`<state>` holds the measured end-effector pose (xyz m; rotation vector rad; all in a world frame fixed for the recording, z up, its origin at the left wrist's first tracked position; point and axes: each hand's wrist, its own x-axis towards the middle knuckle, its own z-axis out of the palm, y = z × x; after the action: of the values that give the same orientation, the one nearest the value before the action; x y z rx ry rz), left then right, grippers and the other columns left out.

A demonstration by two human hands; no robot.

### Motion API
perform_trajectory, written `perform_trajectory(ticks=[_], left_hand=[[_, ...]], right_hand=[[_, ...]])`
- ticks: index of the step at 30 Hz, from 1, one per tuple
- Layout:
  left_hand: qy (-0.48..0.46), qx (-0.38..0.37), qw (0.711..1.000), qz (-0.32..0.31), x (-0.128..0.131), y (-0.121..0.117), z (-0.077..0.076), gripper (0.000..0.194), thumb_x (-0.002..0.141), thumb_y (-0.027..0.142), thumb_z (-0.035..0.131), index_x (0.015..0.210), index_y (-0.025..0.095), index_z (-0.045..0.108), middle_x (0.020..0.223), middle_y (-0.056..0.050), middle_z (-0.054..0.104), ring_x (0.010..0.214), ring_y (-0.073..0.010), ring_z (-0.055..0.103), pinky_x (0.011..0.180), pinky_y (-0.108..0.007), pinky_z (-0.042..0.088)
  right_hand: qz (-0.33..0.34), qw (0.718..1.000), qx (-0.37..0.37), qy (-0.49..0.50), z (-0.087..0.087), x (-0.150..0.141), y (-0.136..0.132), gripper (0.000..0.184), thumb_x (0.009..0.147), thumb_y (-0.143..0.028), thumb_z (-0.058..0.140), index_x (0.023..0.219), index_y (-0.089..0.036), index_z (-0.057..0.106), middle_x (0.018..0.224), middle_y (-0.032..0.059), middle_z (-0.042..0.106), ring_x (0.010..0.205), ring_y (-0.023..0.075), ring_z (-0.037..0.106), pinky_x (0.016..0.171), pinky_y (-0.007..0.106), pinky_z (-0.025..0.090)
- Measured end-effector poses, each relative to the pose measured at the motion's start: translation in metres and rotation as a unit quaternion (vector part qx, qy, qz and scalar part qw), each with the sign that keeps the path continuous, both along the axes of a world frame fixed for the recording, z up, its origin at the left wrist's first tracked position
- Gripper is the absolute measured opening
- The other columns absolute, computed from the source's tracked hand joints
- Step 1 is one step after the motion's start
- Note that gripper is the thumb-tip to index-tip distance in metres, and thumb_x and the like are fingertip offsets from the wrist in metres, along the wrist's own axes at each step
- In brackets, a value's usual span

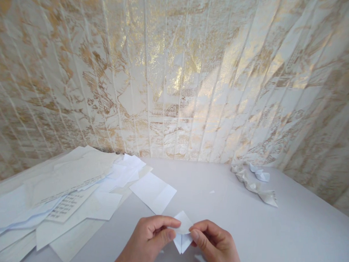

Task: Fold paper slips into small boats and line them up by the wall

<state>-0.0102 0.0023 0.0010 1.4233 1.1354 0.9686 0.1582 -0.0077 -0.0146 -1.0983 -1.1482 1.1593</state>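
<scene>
A small piece of folded white paper point(185, 222) is held between my two hands at the near middle of the table. It looks like a diamond, with a crease running down its lower half to a point. My left hand point(153, 237) pinches its left corner between thumb and forefinger. On the opposite corner, my right hand point(213, 241) has the same kind of pinch, its other fingers curled behind. Just beyond the left hand lies a flat white paper square point(153, 192).
Loose sheets point(75, 177), some printed, are heaped across the left of the table point(195, 177). At the back right lie a row of folded paper pieces point(254, 185) and a smaller folded white piece point(260, 173). A patterned curtain point(170, 77) hangs behind the table.
</scene>
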Motion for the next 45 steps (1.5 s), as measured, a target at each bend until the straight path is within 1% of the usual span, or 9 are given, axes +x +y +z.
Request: perform_trajectory(ticks=[6, 9, 12, 15, 17, 24, 28, 33, 45], left_hand=[[0.018, 0.052, 0.997, 0.046, 0.003, -0.002, 0.004, 0.02, 0.072, 0.029, 0.055, 0.064, 0.014, 0.065, 0.06, -0.003, 0.062, 0.059, -0.0157, 0.053, 0.057, -0.023, 0.04], [0.003, 0.06, 0.998, 0.035, 0.004, -0.004, 0.007, 0.02, 0.073, 0.028, 0.055, 0.06, 0.014, 0.063, 0.061, -0.003, 0.062, 0.059, -0.0156, 0.053, 0.058, -0.023, 0.04], [-0.034, 0.072, 0.997, 0.013, 0.006, -0.004, 0.005, 0.016, 0.069, 0.024, 0.057, 0.058, 0.014, 0.062, 0.064, -0.003, 0.062, 0.06, -0.0155, 0.053, 0.058, -0.023, 0.04], [-0.08, 0.059, 0.995, 0.028, 0.008, -0.005, 0.0, 0.002, 0.061, 0.017, 0.062, 0.062, 0.015, 0.062, 0.064, -0.002, 0.062, 0.058, -0.0141, 0.052, 0.056, -0.022, 0.039], [-0.094, 0.047, 0.993, 0.051, 0.009, -0.006, -0.003, 0.008, 0.057, 0.013, 0.063, 0.065, 0.016, 0.062, 0.06, 0.0, 0.06, 0.057, -0.013, 0.05, 0.055, -0.021, 0.038], [-0.092, 0.028, 0.992, 0.079, 0.012, -0.011, 0.003, 0.007, 0.061, 0.017, 0.063, 0.058, 0.016, 0.057, 0.05, 0.004, 0.056, 0.049, -0.0099, 0.045, 0.049, -0.02, 0.034], [-0.1, 0.029, 0.993, 0.062, 0.01, -0.009, 0.006, 0.009, 0.06, 0.015, 0.063, 0.054, 0.016, 0.057, 0.057, 0.0, 0.062, 0.055, -0.0126, 0.052, 0.054, -0.022, 0.038], [-0.153, 0.026, 0.988, 0.027, 0.008, -0.006, 0.009, 0.012, 0.061, 0.016, 0.066, 0.053, 0.015, 0.058, 0.07, -0.003, 0.064, 0.065, -0.016, 0.057, 0.06, -0.024, 0.041], [-0.197, 0.005, 0.978, 0.074, 0.015, -0.007, 0.0, 0.023, 0.059, 0.027, 0.071, 0.051, 0.015, 0.052, 0.057, 0.0, 0.058, 0.053, -0.0125, 0.05, 0.052, -0.024, 0.037]], right_hand=[[-0.002, 0.995, 0.076, -0.068, -0.011, 0.0, 0.0, 0.04, 0.062, -0.054, 0.065, 0.061, -0.015, 0.063, 0.052, 0.0015, 0.056, 0.05, 0.0128, 0.048, 0.049, 0.023, 0.039], [0.006, 0.987, 0.13, -0.093, -0.014, 0.0, 0.0, 0.041, 0.059, -0.056, 0.067, 0.071, -0.017, 0.066, 0.057, 0.0023, 0.059, 0.053, 0.0145, 0.05, 0.051, 0.024, 0.04], [0.009, 0.982, 0.162, -0.094, -0.012, -0.001, 0.0, 0.031, 0.065, -0.05, 0.065, 0.067, -0.019, 0.068, 0.061, 0.0042, 0.063, 0.056, 0.0155, 0.054, 0.053, 0.025, 0.042], [0.008, 0.987, 0.147, -0.058, -0.008, -0.001, 0.0, 0.028, 0.066, -0.046, 0.066, 0.061, -0.018, 0.068, 0.062, 0.0056, 0.063, 0.055, 0.0153, 0.055, 0.052, 0.025, 0.043], [0.01, 0.992, 0.122, -0.03, -0.006, -0.001, 0.0, 0.027, 0.064, -0.045, 0.068, 0.06, -0.018, 0.068, 0.061, 0.0054, 0.064, 0.054, 0.015, 0.055, 0.051, 0.025, 0.043], [0.005, 0.997, 0.058, 0.044, -0.004, -0.004, -0.003, 0.027, 0.057, -0.041, 0.074, 0.055, -0.016, 0.065, 0.054, 0.0022, 0.061, 0.05, 0.0122, 0.05, 0.05, 0.023, 0.039], [-0.001, 0.997, 0.027, 0.075, -0.003, -0.005, -0.003, 0.032, 0.054, -0.041, 0.076, 0.052, -0.016, 0.056, 0.049, -0.0005, 0.057, 0.045, 0.0097, 0.046, 0.045, 0.021, 0.036], [-0.02, 0.998, 0.052, 0.038, -0.004, -0.003, -0.001, 0.03, 0.054, -0.039, 0.076, 0.053, -0.016, 0.058, 0.054, 0.0014, 0.06, 0.05, 0.0118, 0.05, 0.047, 0.022, 0.039], [-0.022, 0.996, 0.073, 0.038, 0.001, -0.009, -0.003, 0.033, 0.062, -0.04, 0.071, 0.05, -0.016, 0.053, 0.052, 0.0006, 0.056, 0.048, 0.0104, 0.047, 0.048, 0.023, 0.038]])
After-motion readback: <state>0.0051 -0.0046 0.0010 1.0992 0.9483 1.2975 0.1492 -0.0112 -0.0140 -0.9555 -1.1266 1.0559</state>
